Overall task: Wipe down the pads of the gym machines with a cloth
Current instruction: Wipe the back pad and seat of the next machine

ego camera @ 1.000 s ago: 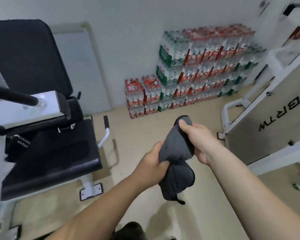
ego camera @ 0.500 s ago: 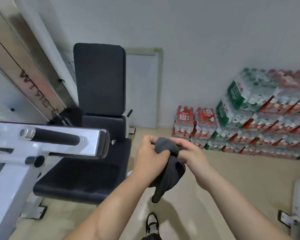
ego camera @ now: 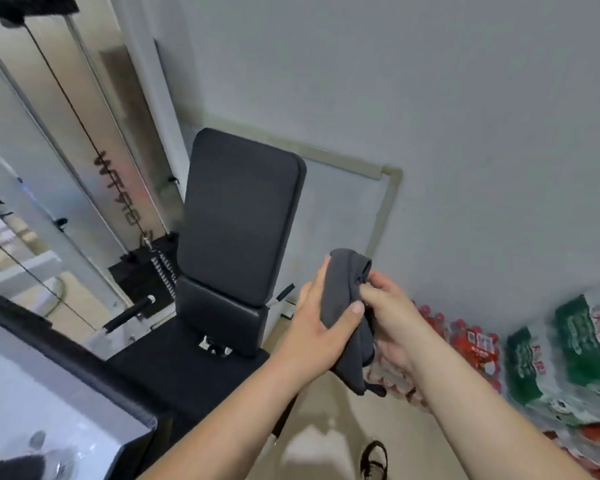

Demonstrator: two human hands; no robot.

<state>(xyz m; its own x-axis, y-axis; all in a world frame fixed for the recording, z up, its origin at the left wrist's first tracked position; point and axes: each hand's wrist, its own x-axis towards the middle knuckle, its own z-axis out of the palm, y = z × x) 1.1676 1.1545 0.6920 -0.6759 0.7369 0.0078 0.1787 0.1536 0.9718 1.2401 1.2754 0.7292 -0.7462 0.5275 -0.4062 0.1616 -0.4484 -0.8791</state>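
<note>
The person is bunching the gray cloth (ego camera: 343, 292) in the air just right of the black back pad (ego camera: 239, 216), left grip (ego camera: 317, 329) clasping its middle and right grip (ego camera: 392, 315) pinching its upper edge, and is likely needing next to press it flat against that pad.

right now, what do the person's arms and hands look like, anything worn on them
Both arms are bare as far as the frame shows, no sleeves in view. The left hand and right hand wear no gloves; no watch, ring or wristband shows.
</note>
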